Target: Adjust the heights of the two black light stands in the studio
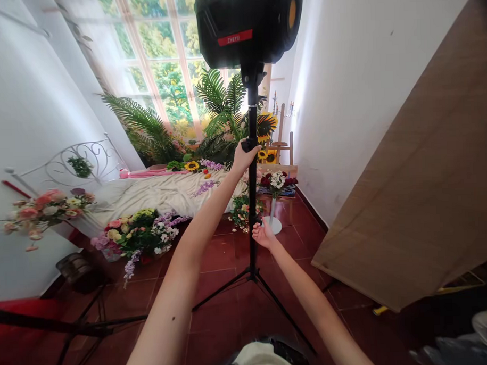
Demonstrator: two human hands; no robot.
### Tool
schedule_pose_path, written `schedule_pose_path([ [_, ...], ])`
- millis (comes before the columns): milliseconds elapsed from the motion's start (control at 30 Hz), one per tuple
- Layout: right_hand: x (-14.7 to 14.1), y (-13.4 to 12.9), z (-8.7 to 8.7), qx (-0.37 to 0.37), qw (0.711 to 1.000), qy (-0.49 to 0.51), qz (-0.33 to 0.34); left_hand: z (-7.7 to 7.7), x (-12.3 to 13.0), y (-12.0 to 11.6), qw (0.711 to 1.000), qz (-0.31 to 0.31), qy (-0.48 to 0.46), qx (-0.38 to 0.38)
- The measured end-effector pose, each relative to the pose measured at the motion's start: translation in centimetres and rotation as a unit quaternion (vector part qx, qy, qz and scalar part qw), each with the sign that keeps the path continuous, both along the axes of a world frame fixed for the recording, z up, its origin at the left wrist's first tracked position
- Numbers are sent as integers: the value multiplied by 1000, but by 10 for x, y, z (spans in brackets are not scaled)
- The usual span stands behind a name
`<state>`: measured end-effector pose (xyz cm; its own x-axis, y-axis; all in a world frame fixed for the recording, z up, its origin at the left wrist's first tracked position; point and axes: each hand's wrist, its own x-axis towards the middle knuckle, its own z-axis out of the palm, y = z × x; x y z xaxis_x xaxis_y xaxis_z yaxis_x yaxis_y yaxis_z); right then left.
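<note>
A black light stand (pixel 252 198) rises upright in the middle of the view on spread tripod legs, with a large black studio lamp (pixel 246 22) bearing a red label at its top. My left hand (pixel 246 154) is wrapped round the stand at its upper black knob, below the lamp. Lower down, my right hand (pixel 263 234) is at the right side of the pole beside the lower knob, its fingers curled. Whether those fingers pinch the knob is hard to make out.
Behind the stand is a bed (pixel 160 193) with cream sheets, flowers and palm leaves by a window. Flower bunches (pixel 137 234) stand at the left front. Another black tripod (pixel 84 329) is at lower left. A large brown board (pixel 406 171) leans on the right.
</note>
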<state>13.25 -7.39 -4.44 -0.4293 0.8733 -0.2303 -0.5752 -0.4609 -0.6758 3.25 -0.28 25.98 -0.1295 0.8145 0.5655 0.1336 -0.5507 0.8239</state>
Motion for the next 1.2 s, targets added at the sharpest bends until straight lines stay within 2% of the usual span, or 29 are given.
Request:
schedule_pose_path([
  [133, 3, 10, -1, 6, 998, 58, 5, -4, 15, 18, 1000, 14, -16, 8],
  [267, 11, 14, -4, 10, 994, 107, 30, -3, 30, 26, 999, 20, -47, -13],
  [500, 19, 21, -10, 23, 994, 100, 32, -3, 27, 34, 998, 55, 15, -25],
  [600, 18, 25, -15, 53, 996, 60, 36, -6, 25, 39, 997, 69, 32, -20],
  [700, 24, 33, -18, 116, 988, -87, 44, -4, 27, 39, 997, 66, 34, -24],
  [767, 32, 38, -16, 190, 951, -240, 32, -1, 28, 36, 997, 66, 29, -24],
  [833, 40, 43, -11, 270, 887, -374, -1, 1, 30, 33, 997, 69, 24, -22],
  [933, 47, 45, -2, 349, 802, -481, -60, -7, 32, 27, 996, 86, 20, -14],
  [1000, 47, 44, 2, 377, 753, -534, -76, -23, 34, 21, 994, 108, 23, -2],
  [1100, 45, 41, 5, 403, 679, -610, -68, -60, 37, 12, 990, 136, 27, 3],
  [1200, 43, 39, 9, 420, 644, -638, -50, -99, 40, 5, 988, 155, 27, -12],
])
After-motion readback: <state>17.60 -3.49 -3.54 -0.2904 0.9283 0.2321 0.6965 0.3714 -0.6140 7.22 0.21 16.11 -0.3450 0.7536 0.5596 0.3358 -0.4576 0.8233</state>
